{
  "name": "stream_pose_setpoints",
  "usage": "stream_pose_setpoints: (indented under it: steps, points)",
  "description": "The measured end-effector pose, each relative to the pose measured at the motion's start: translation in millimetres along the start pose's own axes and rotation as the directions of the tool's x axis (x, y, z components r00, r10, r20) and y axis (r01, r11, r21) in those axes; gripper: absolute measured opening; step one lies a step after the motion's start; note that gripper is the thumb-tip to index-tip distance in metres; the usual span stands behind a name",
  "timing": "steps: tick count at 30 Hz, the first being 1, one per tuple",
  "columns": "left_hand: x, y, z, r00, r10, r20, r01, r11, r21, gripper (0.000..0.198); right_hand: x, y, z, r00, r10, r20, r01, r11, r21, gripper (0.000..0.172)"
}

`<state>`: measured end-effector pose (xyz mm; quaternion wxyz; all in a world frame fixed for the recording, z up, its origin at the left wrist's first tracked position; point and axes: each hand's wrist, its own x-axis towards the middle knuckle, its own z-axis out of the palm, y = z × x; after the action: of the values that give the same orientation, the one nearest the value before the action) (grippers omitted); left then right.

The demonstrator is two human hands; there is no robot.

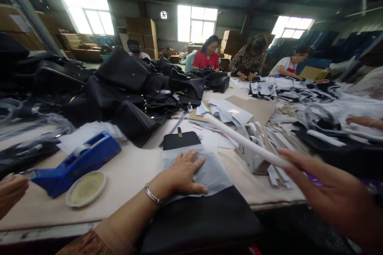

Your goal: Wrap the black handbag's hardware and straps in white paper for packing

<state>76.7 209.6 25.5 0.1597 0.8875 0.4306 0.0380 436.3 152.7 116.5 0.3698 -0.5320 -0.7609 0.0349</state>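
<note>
My left hand [187, 173] lies with fingers spread on a sheet of thin white paper [215, 171]. Under the paper is a black bag [197, 219] at the table's front edge, its black flap with a small gold clasp [180, 135] showing beyond the sheet. On the right, my right hand [326, 187] is raised, its fingers round the near end of a long white strip [242, 139]. The strip slants up and away to the left, above the table. Motion blurs this hand somewhat.
A blue tape dispenser [74, 163] and a round shallow dish [86, 189] stand on the left, near another person's hand [12, 191]. Black bags [122, 71] are heaped behind. Cardboard strips [278, 147] lie right of centre. Several people work across the table.
</note>
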Motion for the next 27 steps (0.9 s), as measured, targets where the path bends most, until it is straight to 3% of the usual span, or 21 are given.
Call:
stream_pose_setpoints:
  steps: [2,6,8,10,13,18,23,27]
  points:
    - [-2.4,1.7,-1.2,0.999,0.011,-0.044,-0.011,1.0,0.005,0.108,40.9,-22.2,53.0,0.974,-0.127,0.187,0.108,0.988,0.109,0.028]
    - [-6.2,3.4,-3.9,0.994,0.031,-0.107,-0.032,1.0,0.0,0.107,96.8,-32.0,156.4,0.902,-0.217,0.373,0.14,0.965,0.224,0.026]
    - [-7.3,3.7,-4.2,0.99,0.031,-0.14,-0.031,1.0,-0.001,0.104,107.4,-24.1,192.9,0.859,-0.229,0.458,0.147,0.967,0.208,0.025]
    - [-8.0,4.4,-3.5,0.984,0.032,-0.175,-0.032,0.999,0.004,0.099,110.0,-13.1,216.1,0.82,-0.224,0.526,0.147,0.972,0.186,0.025]
    - [-8.3,6.1,-1.9,0.976,0.044,-0.212,-0.04,0.999,0.024,0.095,108.0,1.1,230.7,0.781,-0.232,0.579,0.16,0.972,0.172,0.027]
    - [-6.9,5.6,1.1,0.971,0.011,-0.238,0.003,0.998,0.059,0.098,106.9,8.9,231.4,0.75,-0.258,0.61,0.208,0.966,0.153,0.025]
    - [-2.7,0.6,4.3,0.989,-0.063,-0.137,0.07,0.996,0.046,0.109,111.9,5.4,225.5,0.729,-0.26,0.634,0.255,0.962,0.102,0.022]
    - [-0.9,0.8,5.2,0.993,-0.063,-0.098,0.067,0.997,0.035,0.109,114.3,-12.0,222.6,0.716,-0.321,0.621,0.326,0.939,0.11,0.021]
